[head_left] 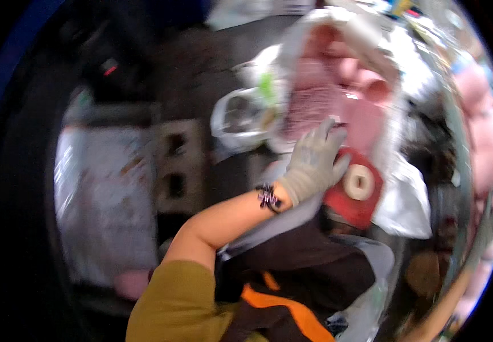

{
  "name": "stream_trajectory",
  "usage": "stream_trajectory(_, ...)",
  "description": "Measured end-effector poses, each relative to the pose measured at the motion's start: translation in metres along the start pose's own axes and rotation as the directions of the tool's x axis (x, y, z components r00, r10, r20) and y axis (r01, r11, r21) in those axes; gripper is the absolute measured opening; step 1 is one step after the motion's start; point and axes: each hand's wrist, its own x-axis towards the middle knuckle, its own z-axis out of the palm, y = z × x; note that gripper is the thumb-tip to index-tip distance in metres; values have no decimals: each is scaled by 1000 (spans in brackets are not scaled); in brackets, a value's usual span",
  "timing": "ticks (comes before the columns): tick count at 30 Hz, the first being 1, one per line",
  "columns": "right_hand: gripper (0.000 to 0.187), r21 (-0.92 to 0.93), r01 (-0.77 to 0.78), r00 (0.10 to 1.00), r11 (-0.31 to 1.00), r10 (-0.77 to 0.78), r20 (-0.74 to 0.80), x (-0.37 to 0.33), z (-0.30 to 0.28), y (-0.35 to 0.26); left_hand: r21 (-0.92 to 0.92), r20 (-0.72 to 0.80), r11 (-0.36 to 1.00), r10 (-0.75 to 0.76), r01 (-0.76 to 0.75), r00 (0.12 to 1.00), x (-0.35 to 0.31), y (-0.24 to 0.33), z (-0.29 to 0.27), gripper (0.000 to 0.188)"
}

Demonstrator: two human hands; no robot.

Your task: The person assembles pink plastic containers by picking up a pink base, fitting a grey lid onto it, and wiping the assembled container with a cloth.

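Observation:
My left hand [314, 159], in a pale grey work glove, reaches over the near edge of a pink heap. Its fingers stretch forward with the thumb apart, and I see nothing held in it. A small dark thing lies by its fingertips, too blurred to name. Close to the thumb is a red board [366, 208] bearing a beige ring-shaped piece [359, 182] with a dark slot in its middle. Beyond lie a grainy pink mass [314, 111] and pink rounded pieces [349, 68]. At the far right my gloved right hand [485, 231], smeared by motion, is beside more pink rounded pieces [483, 139].
White plastic sheeting [408, 199] surrounds the pink pieces. A white bag-lined container [240, 117] stands left of them. Farther left are a block with two holes [181, 162] and a plastic-covered grey surface [107, 199]. A long rail [457, 131] runs along the right.

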Motion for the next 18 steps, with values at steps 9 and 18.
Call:
stream_trajectory(9, 47, 734, -377, 852, 565, -100, 514, -192, -12, -128, 658, -160, 300, -840, 691, 518, -273, -268, -292, 32)
stream_trajectory(18, 48, 880, -436, 845, 189, -251, 473, -169, 24, -176, 871, 162, 84, -979, 485, -123, -544, -164, -262, 35)
